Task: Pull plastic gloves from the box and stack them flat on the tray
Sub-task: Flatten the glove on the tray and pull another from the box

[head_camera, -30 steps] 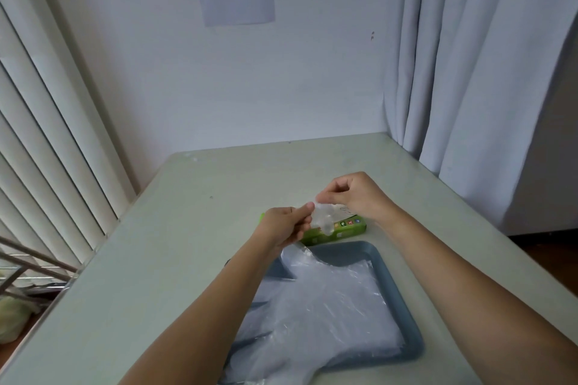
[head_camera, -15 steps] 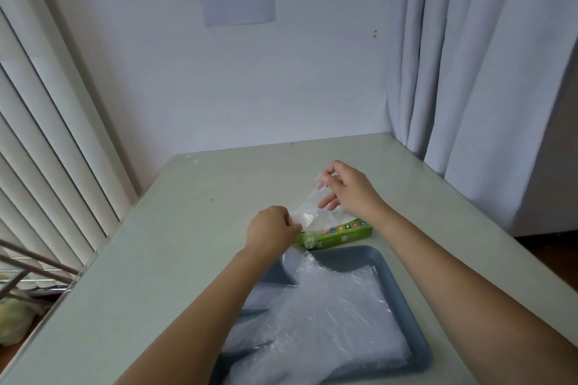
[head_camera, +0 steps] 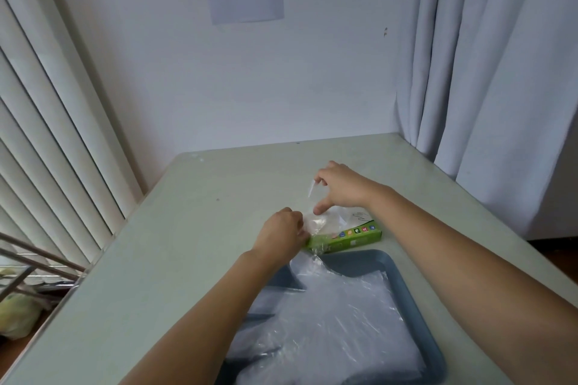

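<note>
A green glove box [head_camera: 350, 240] lies on the table just beyond the blue tray [head_camera: 403, 284]. Several clear plastic gloves [head_camera: 331, 322] lie flat in a stack on the tray. A thin clear glove [head_camera: 322, 219] is stretched above the box between both hands. My left hand [head_camera: 283, 233] pinches its near end at the box's left end. My right hand [head_camera: 339, 187] is raised over the box and pinches the glove's far edge between thumb and fingers.
The pale green table [head_camera: 187, 259] runs back to a white wall. Vertical blinds [head_camera: 47, 134] stand at the left, a grey curtain [head_camera: 484, 72] at the right. A metal rack [head_camera: 28, 262] sits beyond the table's left edge.
My right hand has moved up and away from the box, drawing the glove out and spreading it. My left hand has stayed at the box's left end.
</note>
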Available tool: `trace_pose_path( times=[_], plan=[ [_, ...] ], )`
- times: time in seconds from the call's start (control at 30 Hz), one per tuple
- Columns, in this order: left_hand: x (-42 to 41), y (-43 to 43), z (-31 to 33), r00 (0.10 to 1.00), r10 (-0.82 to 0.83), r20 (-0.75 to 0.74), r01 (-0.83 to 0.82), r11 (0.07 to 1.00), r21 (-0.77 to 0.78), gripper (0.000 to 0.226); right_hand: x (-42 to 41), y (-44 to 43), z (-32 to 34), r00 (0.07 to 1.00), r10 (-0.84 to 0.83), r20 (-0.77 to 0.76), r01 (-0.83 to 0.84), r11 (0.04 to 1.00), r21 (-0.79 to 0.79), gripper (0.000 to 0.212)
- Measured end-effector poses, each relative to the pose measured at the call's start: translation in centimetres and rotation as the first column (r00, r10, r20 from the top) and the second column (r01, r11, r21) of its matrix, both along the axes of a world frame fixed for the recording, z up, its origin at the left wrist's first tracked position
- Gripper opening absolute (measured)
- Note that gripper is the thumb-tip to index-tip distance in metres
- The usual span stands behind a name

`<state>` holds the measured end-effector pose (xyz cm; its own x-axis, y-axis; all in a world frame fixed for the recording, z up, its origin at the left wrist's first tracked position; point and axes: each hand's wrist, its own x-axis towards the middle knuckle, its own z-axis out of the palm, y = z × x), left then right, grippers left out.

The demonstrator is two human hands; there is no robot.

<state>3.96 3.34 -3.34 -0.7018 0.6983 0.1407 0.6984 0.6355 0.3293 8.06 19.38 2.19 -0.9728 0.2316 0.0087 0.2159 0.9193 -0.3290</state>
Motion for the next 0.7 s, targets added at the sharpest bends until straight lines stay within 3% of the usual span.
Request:
trace_pose_path(
  times=[0.03, 0.13, 0.3, 0.4, 0.47, 0.6, 0.7],
  plan=[
    [0.0, 0.0, -0.1, 1.000, 0.003, 0.002, -0.003, 1.000, 0.005, 0.021, -0.2, 0.1, -0.2, 1.000, -0.028, -0.006, 0.028, 1.000, -0.006, 0.057],
    [-0.1, 0.0, -0.2, 1.000, 0.013, 0.013, -0.013, 1.000, 0.006, 0.021, -0.5, 0.8, -0.5, 0.994, -0.110, 0.015, 0.110, 0.965, -0.237, 0.034],
    [-0.3, 0.0, -0.5, 0.999, 0.020, 0.034, -0.021, 0.999, 0.034, 0.021, -0.6, 1.7, -1.1, 0.969, -0.194, 0.152, 0.235, 0.912, -0.336, 0.036],
    [-0.1, -0.2, -0.6, 0.997, -0.046, 0.055, 0.039, 0.990, 0.135, 0.046, -0.3, 1.6, -1.8, 0.975, -0.199, 0.094, 0.220, 0.860, -0.460, 0.024],
    [0.0, -0.2, -0.7, 0.995, -0.098, 0.020, 0.095, 0.990, 0.106, 0.061, -0.1, 1.5, -2.2, 0.986, -0.168, 0.012, 0.151, 0.852, -0.502, 0.016],
    [-0.2, 0.0, -1.0, 0.986, -0.161, 0.049, 0.160, 0.987, 0.026, 0.066, 0.0, 0.6, -2.7, 0.981, -0.130, -0.141, 0.060, 0.905, -0.421, 0.013],
    [-0.1, -0.1, -0.8, 0.979, -0.187, 0.083, 0.189, 0.982, -0.016, 0.055, -0.2, 0.2, -3.1, 0.961, -0.141, -0.238, 0.067, 0.954, -0.294, 0.016]
  ],
)
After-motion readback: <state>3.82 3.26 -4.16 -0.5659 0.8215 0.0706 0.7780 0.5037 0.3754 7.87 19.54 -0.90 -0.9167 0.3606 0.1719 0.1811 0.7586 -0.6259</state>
